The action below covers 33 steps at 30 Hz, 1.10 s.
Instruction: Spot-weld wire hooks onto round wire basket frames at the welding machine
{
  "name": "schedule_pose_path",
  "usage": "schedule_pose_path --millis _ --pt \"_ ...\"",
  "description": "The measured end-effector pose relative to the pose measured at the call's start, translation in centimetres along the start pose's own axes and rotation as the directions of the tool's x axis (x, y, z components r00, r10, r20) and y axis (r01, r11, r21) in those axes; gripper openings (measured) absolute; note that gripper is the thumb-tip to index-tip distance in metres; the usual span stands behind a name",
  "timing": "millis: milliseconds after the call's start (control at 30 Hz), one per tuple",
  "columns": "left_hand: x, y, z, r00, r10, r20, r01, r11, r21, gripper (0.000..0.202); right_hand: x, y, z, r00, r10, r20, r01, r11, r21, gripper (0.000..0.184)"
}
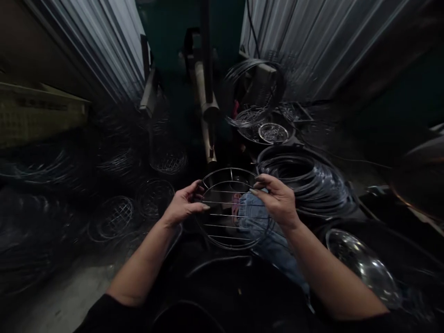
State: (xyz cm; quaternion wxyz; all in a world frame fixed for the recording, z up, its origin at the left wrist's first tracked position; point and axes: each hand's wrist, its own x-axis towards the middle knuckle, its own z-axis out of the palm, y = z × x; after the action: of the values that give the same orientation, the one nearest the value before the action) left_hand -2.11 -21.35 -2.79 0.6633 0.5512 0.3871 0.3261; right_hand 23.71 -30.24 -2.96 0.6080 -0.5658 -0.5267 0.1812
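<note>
A round wire frame (pixel 231 210) with several straight cross wires hangs in front of me, held between both hands. My left hand (pixel 183 205) pinches its left rim, fingers closed on the wire. My right hand (pixel 277 198) grips the upper right rim, fingers curled over it. Behind the frame shows my blue denim knee (pixel 255 222). A vertical metal post with a tip (pixel 208 134) stands just beyond the frame.
Finished wire baskets (pixel 116 215) lie piled at the left. Stacked dark wire rings (pixel 305 178) sit at the right, more wire coils (pixel 255 88) behind them. A shiny metal bowl (pixel 364 266) is at the lower right. Corrugated sheet walls (pixel 312 41) close in both sides.
</note>
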Motion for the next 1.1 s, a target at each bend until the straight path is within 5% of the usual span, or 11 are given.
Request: schedule_pose_path --millis 67,167,300,600,1100 --pt "0.3 -0.9 -0.5 0.999 0.005 -0.043 -0.007 0.999 -0.037 0.084 1.4 -0.1 1.1 0.989 -0.136 0.049 0.140 0.987 -0.081 0.018" --pt "1.4 -1.8 -1.2 0.979 0.128 -0.160 -0.130 0.992 -0.002 0.085 2.7 -0.5 2.6 0.912 -0.392 0.123 0.410 0.889 -0.204 0.008" --pt "3.4 -2.8 -2.6 0.899 0.347 -0.268 -0.321 0.937 0.138 0.083 4.1 0.0 4.0 0.818 -0.548 0.174 0.574 0.768 -0.284 0.012" --pt "6.9 -5.0 -3.6 0.828 0.382 -0.409 -0.349 0.924 0.156 0.081 7.6 2.1 7.4 0.827 -0.539 0.158 0.560 0.772 -0.301 0.008" --pt "6.7 -5.6 -3.1 0.861 0.199 -0.469 -0.240 0.970 -0.029 0.082 7.9 1.0 8.2 0.857 -0.457 0.239 0.512 0.807 -0.293 0.006"
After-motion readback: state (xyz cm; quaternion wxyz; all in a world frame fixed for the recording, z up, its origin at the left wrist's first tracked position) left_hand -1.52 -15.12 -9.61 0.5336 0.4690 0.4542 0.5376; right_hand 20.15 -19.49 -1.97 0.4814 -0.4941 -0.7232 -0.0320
